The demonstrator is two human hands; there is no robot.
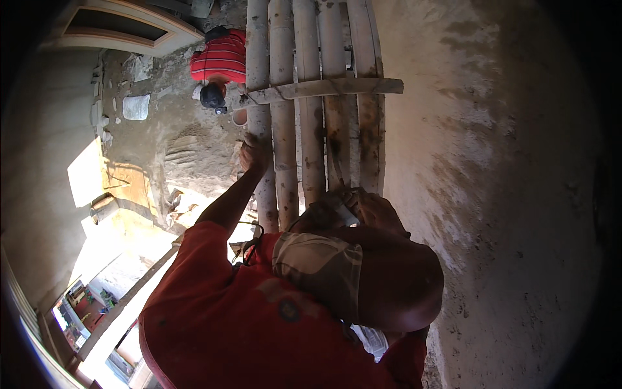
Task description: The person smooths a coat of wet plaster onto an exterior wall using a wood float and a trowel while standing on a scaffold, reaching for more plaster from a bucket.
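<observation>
My left hand point(254, 153) is closed around the leftmost bamboo pole point(258, 58) of a scaffold platform made of several poles laid side by side. My arm in a red sleeve reaches up to it from the lower middle. A wooden crosspiece point(324, 87) lies across the poles farther on. My bent knee point(398, 285) and beige shorts point(317, 266) fill the centre. A foot in a strapped sandal point(353, 209) rests on the poles. My right hand is hidden from view.
A rough grey plastered wall point(499, 168) rises close on the right. Far below, a person in a red striped shirt point(220, 58) bends over beside a sand heap point(188, 155) on the floor. A wooden door frame point(123, 29) lies at top left. Sunlit openings are at lower left.
</observation>
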